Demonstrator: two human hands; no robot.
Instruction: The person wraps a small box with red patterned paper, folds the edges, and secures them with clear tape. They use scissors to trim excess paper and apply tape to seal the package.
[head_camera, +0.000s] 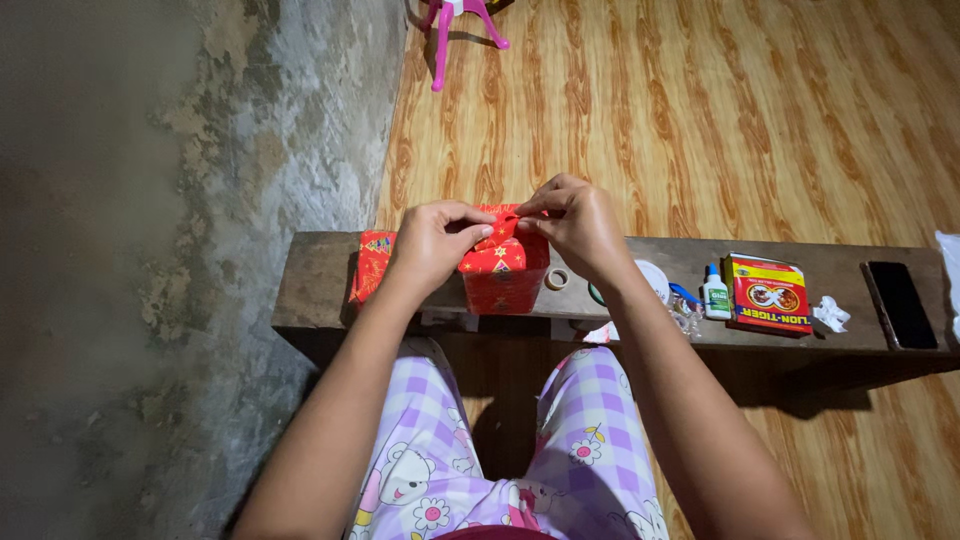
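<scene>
— Where's she got to with it?

— She's folding the end flap. The box in red wrapping paper (505, 268) stands on the low wooden bench (320, 275), right over her knees, and both hands are up at its top edge. The left hand (432, 243) is curled over the near corner, fingers bent and pressing the paper down against the box. The right hand (572, 222) has thumb and forefinger pinched tight on the tip of the flap, holding it up to a point.

— So the paper's round it already?

— The front face I can see is covered, red with little stars. The far side is hidden behind her hands, so I can't tell whether that end is closed. There's more of the same red paper (371, 262) lying on the bench just to the left, touching or nearly touching the box.

— What would the next move want, do you reckon?

— My guess: the flap needs laying flat and creasing sharp, with the left hand keeping the corner pinned so nothing slips, then something to fix it. The roll of tape (556, 278) sits just beside the box under her right wrist, and a small glue bottle (715, 292) stands further right, next to a red and yellow carton (768, 293). One hand would have to let go to fetch either.

— Anything else up there?

— A crumpled bit of white paper (829, 314) and a dark phone (899, 304) at the far right end, well apart from the work.
</scene>
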